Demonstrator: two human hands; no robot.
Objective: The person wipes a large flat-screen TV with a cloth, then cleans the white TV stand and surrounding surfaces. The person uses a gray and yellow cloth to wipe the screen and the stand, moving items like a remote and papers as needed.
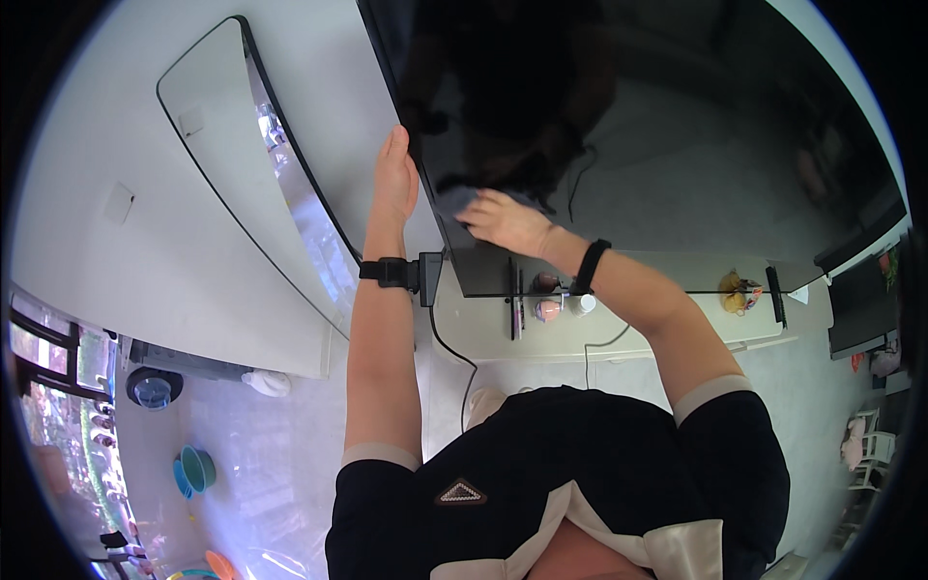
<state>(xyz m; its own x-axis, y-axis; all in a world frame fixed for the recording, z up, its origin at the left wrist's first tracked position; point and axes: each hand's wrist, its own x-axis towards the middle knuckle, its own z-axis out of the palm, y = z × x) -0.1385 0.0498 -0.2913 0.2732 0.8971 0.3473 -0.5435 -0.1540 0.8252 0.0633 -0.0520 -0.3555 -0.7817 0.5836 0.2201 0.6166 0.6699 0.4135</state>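
Right hand [507, 224] is holding a grey cloth [457, 201] against the black screen's [677, 145] lower-left area, left hand [394, 179] is resting along its left edge, and a black-framed mirror [217, 116] is standing farther left.

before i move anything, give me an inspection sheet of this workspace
Surface: large glossy black screen, upright above a white cabinet; reflections make smudges hard to judge
Things in use: grey-blue cloth, against the screen near its left edge
Clutter: pink rounded item, small white container and yellowish item on the cabinet
Hands: left hand extended along the screen's left edge, contact unclear; right hand on the cloth
Cables: black cable from the left wrist device; grey cable at the cabinet front
Surroundings: tall mirror left, teal basin on the floor, white chairs far right
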